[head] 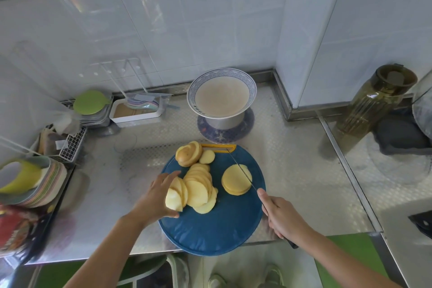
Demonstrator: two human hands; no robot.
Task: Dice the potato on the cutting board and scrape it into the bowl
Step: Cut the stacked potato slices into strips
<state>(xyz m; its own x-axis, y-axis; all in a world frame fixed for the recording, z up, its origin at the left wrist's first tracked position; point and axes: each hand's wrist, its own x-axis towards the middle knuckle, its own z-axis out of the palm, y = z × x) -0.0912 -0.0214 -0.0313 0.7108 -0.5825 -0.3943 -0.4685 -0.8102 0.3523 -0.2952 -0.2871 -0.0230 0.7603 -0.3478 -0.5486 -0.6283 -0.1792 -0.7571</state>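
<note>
Holds potato slices (175, 196) in left grip (153, 196); clasps knife (243, 173) in right grip (284, 217), blade across round stack (233, 182) on cutting board (210, 229).

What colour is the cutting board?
Dark blue cutting board, orange handle at its far edge; head view.

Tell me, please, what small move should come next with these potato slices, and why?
Probably the left hand should lay its few slices down flat, freeing it to steady the small stack. The right hand holds the knife across that stack, which nothing braces, and nothing on the cutting board is diced yet.
</note>
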